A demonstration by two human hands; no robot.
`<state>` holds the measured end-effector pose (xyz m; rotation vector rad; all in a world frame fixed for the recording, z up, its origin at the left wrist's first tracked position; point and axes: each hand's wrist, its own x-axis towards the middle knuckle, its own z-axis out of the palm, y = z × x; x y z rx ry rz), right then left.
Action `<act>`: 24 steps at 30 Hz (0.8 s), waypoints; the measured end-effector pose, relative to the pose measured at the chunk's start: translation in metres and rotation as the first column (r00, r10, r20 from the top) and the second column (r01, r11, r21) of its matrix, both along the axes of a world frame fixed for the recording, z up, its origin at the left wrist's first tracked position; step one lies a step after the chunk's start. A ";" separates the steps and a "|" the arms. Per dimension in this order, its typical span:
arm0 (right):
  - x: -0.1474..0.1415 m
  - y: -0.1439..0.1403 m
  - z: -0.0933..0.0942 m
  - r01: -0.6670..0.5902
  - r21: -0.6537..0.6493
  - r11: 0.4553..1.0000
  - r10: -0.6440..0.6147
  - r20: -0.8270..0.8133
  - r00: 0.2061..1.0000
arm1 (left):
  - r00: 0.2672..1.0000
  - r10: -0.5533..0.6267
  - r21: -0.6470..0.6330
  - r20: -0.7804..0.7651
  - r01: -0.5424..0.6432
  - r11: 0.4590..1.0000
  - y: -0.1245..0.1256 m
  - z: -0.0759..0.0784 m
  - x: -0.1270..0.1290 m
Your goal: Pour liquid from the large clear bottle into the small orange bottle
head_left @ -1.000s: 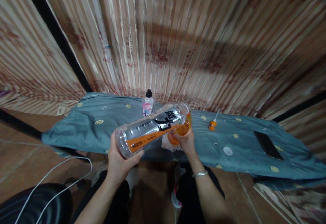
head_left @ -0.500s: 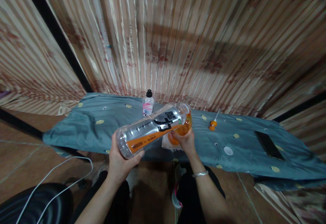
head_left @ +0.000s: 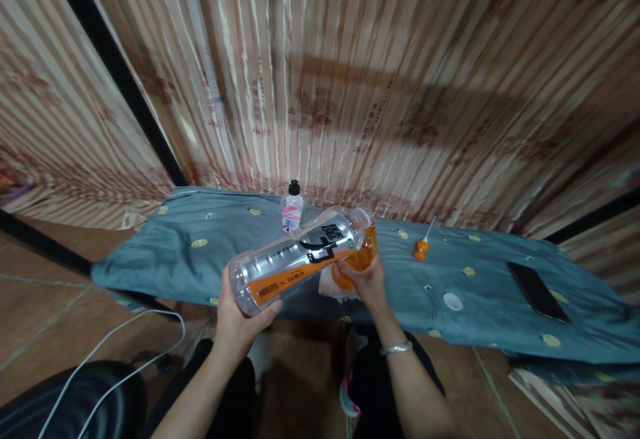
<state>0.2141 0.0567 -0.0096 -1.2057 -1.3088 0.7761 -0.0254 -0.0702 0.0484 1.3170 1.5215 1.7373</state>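
Note:
My left hand (head_left: pixel 243 319) is wrapped round the base of a large clear plastic bottle (head_left: pixel 295 259) with a silver and orange label. The bottle is tilted, its mouth up at the right, over the top of an orange see-through bottle (head_left: pixel 369 247). Around that orange bottle my right hand (head_left: pixel 367 279) is closed; the fingers partly hide it. Beneath it lies a white cloth (head_left: pixel 330 286). Whether liquid runs between the two mouths I cannot tell.
A small bottle with a black cap (head_left: pixel 293 209) stands at the back of the cloth-covered table (head_left: pixel 240 226). To the right lie an orange pump top with a tube (head_left: pixel 421 248), a white round lid (head_left: pixel 453 302) and a black phone (head_left: pixel 537 290). A white cable (head_left: pixel 183 332) hangs at lower left.
The view has shifted slightly, so everything sits a little lower and to the right. Both hands keep their hold, and the clear bottle stays tilted over the orange one.

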 end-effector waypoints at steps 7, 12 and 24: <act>-0.003 -0.001 0.007 0.044 -0.051 0.998 -0.042 0.042 0.998 | 0.999 -0.032 -0.067 -0.020 0.030 0.997 -0.002 -0.003 -0.006; -0.003 -0.001 0.004 0.100 -0.052 0.994 -0.094 0.108 0.990 | 0.998 -0.057 -0.092 0.016 0.058 0.994 -0.004 -0.008 -0.007; -0.005 -0.002 0.007 0.124 -0.059 0.990 -0.117 0.111 0.987 | 0.999 0.045 -0.098 0.025 -0.042 0.994 -0.004 -0.005 0.005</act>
